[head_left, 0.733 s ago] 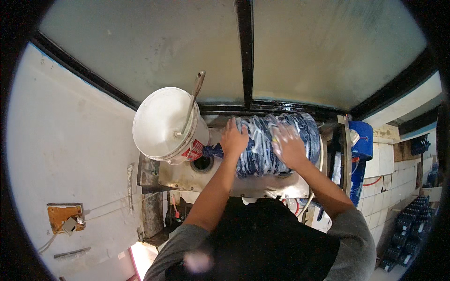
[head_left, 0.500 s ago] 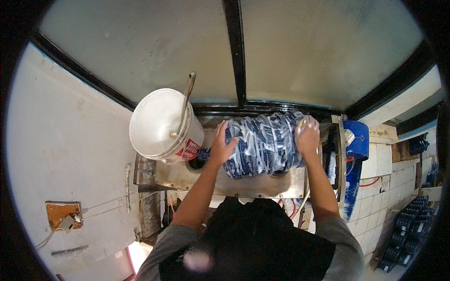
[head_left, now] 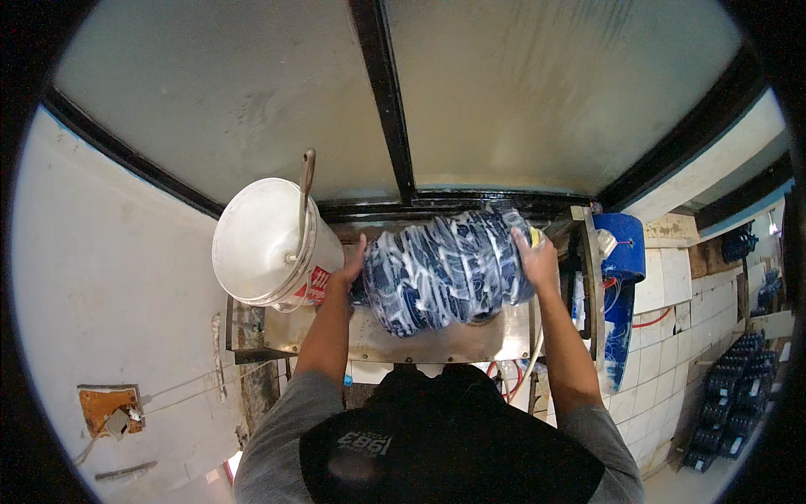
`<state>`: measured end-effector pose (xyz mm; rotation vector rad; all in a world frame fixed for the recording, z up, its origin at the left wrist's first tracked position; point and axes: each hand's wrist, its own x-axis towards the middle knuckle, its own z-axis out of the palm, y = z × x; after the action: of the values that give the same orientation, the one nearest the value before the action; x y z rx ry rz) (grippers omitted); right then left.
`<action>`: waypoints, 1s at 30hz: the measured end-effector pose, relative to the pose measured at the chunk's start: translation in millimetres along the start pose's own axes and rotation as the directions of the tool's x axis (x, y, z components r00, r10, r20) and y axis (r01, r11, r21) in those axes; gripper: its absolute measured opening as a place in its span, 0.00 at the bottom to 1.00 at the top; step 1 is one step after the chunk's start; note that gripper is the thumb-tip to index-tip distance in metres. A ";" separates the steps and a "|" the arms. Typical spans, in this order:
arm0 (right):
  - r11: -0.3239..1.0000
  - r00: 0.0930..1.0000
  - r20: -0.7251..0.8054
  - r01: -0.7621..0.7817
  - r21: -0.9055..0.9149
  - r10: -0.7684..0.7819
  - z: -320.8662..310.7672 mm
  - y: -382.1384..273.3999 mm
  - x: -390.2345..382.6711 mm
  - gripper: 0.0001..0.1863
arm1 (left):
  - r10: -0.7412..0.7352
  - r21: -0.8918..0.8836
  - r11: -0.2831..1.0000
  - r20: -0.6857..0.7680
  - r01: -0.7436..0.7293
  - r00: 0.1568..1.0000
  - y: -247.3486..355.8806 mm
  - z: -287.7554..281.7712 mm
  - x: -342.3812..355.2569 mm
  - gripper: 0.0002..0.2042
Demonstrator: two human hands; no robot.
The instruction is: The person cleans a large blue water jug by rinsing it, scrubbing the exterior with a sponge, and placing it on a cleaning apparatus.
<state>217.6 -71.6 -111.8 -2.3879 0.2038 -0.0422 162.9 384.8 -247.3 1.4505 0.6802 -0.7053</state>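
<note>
A big blue water jug [head_left: 445, 273], ribbed and streaked with white suds, lies on its side over a steel counter [head_left: 495, 340]. Its neck end points left, partly hidden behind my left wrist. At that end my left hand [head_left: 351, 267] is upright with its fingers stretched, close against the jug's shoulder; whether it touches is hard to see. On the right, my right hand [head_left: 537, 259] presses a yellow sponge [head_left: 536, 237] to the jug's base end, its fingers bent around it.
Left of the jug stands a white bucket [head_left: 239, 286] with a long-handled brush or ladle [head_left: 306, 189] in it. A dark-framed glass panel [head_left: 504, 101] rises behind the counter. To the right are a blue drum [head_left: 620, 244] and stacked blue jugs [head_left: 730, 395] on the floor.
My left hand has slid left off the jug's shoulder, fingers straighter. The jug's neck end has swung slightly toward me. More of the yellow sponge shows in my right hand. The whole view has shifted.
</note>
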 end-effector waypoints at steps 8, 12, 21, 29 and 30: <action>0.937 0.909 -0.280 0.342 0.078 -0.308 92.4 125.8 -98.3 0.43 | 0.349 0.199 0.925 -0.104 -0.325 0.931 94.2 45.2 -37.4 0.50; 0.967 0.948 -0.210 0.252 0.034 -0.240 109.6 154.1 -144.4 0.48 | 0.386 0.632 0.773 -0.409 -0.048 0.827 116.1 99.1 -47.2 0.43; 0.968 0.969 0.040 0.244 -0.063 -0.242 5.2 -31.7 27.2 0.29 | 0.680 0.753 0.651 -0.523 -0.097 0.514 91.9 123.1 -80.9 0.31; 0.641 0.756 0.338 0.655 -0.401 -0.561 36.9 -61.6 2.4 0.26 | 0.666 0.724 0.678 -0.536 -0.123 0.518 89.2 120.9 -70.9 0.30; 0.593 0.642 0.145 0.758 -0.271 -0.753 33.2 -42.7 -28.4 0.28 | 0.656 0.731 0.674 -0.523 -0.110 0.545 95.1 123.2 -78.4 0.31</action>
<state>198.3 -14.0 -106.5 -2.6036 -0.9134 -0.4240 185.9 262.9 -124.9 2.5102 0.6987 0.1750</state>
